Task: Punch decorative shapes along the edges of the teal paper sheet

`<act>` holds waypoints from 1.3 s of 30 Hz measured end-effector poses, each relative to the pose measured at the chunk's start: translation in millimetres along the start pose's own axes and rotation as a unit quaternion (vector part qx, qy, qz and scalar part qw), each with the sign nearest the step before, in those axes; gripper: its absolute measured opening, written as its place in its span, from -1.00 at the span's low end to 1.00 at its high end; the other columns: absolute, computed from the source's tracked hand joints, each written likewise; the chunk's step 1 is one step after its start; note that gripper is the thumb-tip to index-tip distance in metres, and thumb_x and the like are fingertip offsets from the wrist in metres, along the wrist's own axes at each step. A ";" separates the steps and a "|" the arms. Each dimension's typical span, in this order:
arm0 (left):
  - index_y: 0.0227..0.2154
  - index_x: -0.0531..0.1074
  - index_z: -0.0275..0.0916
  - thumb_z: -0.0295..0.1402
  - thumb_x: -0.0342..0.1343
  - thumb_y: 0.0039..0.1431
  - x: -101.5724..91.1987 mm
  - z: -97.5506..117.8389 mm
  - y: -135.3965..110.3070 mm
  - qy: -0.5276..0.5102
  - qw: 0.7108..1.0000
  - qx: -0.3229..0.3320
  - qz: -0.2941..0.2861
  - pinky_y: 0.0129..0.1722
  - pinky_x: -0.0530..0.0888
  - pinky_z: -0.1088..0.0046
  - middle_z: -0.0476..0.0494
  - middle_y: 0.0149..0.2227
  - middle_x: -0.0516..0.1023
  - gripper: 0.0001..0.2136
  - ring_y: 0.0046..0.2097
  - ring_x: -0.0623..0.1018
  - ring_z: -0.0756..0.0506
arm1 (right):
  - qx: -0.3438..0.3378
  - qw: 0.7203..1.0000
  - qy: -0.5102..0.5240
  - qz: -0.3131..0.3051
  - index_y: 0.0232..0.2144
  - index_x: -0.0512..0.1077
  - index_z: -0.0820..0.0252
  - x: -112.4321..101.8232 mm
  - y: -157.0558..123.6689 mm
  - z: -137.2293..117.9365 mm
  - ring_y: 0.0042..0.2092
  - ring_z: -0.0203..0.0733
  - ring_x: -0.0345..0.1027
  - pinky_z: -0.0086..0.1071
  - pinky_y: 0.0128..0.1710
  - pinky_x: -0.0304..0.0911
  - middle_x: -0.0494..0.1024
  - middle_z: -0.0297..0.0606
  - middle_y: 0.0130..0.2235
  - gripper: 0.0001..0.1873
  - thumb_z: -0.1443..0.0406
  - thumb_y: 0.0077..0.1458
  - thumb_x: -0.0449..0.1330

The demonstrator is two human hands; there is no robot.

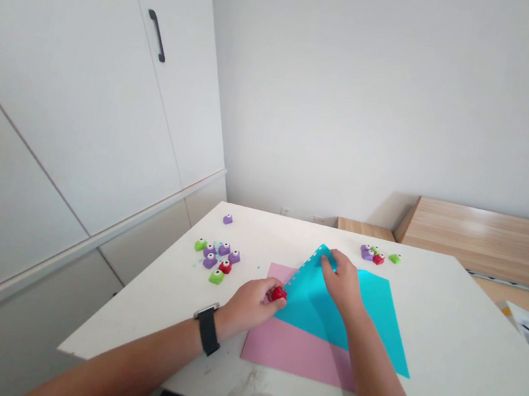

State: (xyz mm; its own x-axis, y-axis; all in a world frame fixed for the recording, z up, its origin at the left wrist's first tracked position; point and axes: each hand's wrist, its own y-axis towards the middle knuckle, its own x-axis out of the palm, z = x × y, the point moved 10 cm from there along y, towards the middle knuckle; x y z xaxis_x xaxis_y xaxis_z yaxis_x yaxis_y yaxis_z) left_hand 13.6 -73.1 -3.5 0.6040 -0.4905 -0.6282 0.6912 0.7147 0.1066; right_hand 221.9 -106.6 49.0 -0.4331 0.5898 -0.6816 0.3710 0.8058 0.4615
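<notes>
My left hand [260,302], with a dark watch on its wrist, is closed round a small red craft punch [279,293]. The punch sits at the left edge of a blue sheet of paper [327,310], where a row of small cut-out holes runs up the edge. My right hand [341,278] pinches the sheet near its raised far corner. Beneath the blue sheet lies a pink sheet [299,352], partly covered. Whether the punch's jaws are pressed together is hidden by my fingers.
Several purple, green and red punches [210,260] are grouped on the white table's left side, with tiny blue paper bits among them. One purple punch [228,219] stands farther back. Another cluster of punches [369,253] is at the back right. A white cabinet [84,93] borders the left.
</notes>
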 end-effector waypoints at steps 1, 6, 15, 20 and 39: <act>-0.17 0.52 -0.20 -0.17 0.15 0.15 -0.2 -0.3 0.0 0.004 1.000 0.000 0.002 -0.37 0.33 0.40 -0.15 -0.29 0.61 -0.73 -0.32 0.53 -0.16 | 0.000 1.000 0.001 -0.002 -0.29 0.44 0.15 0.0 -0.1 -0.6 -0.22 -0.09 0.45 -0.35 -0.22 0.21 0.58 -0.18 -0.27 -0.75 0.20 0.22 0.00; -0.19 0.53 -0.21 -0.16 0.15 0.15 -0.7 -4.7 0.9 -0.013 1.000 -0.005 0.005 -0.35 0.34 0.39 -0.14 -0.33 0.61 -0.73 -0.34 0.52 -0.15 | 0.000 1.000 -0.001 -0.006 -0.28 0.44 0.15 0.0 -0.4 -2.3 -0.22 -0.09 0.44 -0.35 -0.23 0.20 0.58 -0.18 -0.27 -0.75 0.19 0.22 0.00; -0.17 0.52 -0.29 -0.12 0.21 0.13 3.3 -7.0 10.8 -0.142 0.988 0.006 -0.054 -0.24 0.43 0.39 -0.18 -0.27 0.61 -0.66 -0.26 0.54 -0.12 | 0.000 1.000 -0.021 0.010 -0.24 0.45 0.16 -1.9 -0.2 5.5 -0.23 -0.09 0.43 -0.36 -0.27 0.18 0.58 -0.17 -0.25 -0.73 0.19 0.23 -0.01; -0.12 0.51 -0.29 -0.05 0.20 0.14 0.2 -11.3 13.4 -0.203 0.977 -0.013 -0.058 -0.29 0.44 0.40 -0.22 -0.20 0.61 -0.59 -0.27 0.55 -0.10 | -0.009 0.998 -0.053 0.015 -0.24 0.46 0.17 -0.8 1.1 11.0 -0.20 -0.06 0.41 -0.33 -0.20 0.17 0.58 -0.15 -0.25 -0.73 0.20 0.22 0.00; -0.32 0.48 -0.25 0.05 -0.21 0.33 -87.4 -45.3 26.4 -0.073 0.991 -0.032 0.105 -0.38 0.34 0.41 -0.12 -0.39 0.61 -0.49 -0.42 0.45 -0.08 | -0.019 0.999 -0.035 0.006 -0.24 0.45 0.18 4.6 6.5 35.3 -0.12 0.00 0.33 -0.21 -0.06 0.18 0.52 -0.13 -0.26 -0.72 0.29 0.16 -0.05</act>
State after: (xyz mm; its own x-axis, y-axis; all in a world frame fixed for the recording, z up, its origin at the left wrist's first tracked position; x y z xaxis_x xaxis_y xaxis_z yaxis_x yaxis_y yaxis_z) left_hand -38.9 11.3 19.4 0.7853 -0.3916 -0.4795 0.5211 0.8362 0.1706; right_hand 251.3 -100.6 28.8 -0.3703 0.5957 -0.7128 0.3435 0.8007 0.4908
